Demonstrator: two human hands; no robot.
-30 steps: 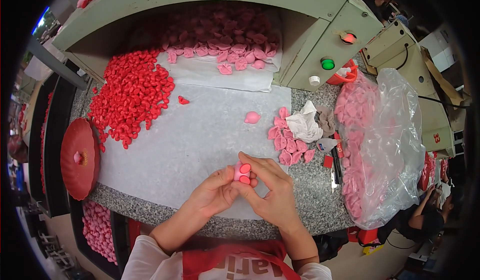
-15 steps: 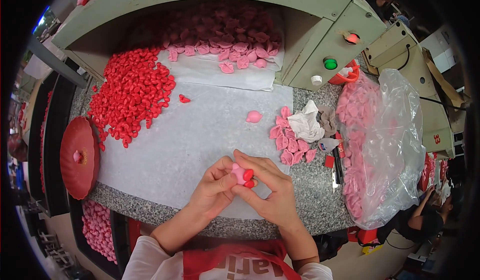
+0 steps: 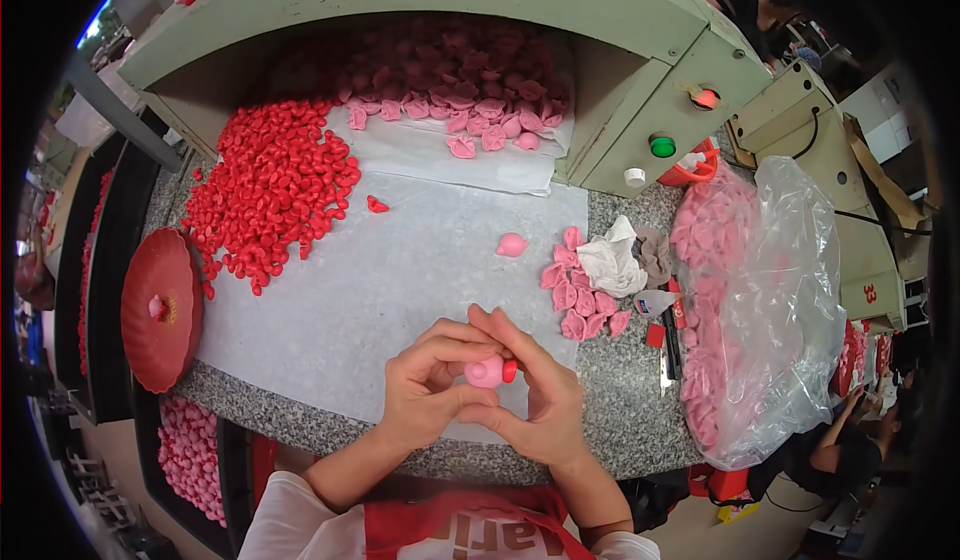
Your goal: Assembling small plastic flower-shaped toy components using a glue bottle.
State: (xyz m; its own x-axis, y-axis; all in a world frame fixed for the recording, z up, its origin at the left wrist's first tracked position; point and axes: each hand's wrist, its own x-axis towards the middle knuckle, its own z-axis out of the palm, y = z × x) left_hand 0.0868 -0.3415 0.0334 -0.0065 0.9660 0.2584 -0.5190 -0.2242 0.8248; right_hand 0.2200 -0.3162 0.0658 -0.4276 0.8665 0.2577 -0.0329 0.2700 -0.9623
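Note:
Between my two hands, just over the near edge of the paper, is a small round pink figure with a red piece on its right side. My left hand pinches the pink body between thumb and fingers. My right hand curves round from the other side, its fingers closed about the red piece. Part of the figure is hidden behind the fingers. Beyond the hands, a single pink piece lies on the white paper, and a lone red piece sits farther left.
A heap of red pieces covers the back left. Pink pieces fill the green-grey machine. At right are loose pink shells, a crumpled white cloth, a small bottle and a clear bag. A red fluted dish stands left.
The pink figure has been turned in my fingers: two red parts faced me before, now mostly the pink body shows. Both hands stay close together; the view has shifted slightly.

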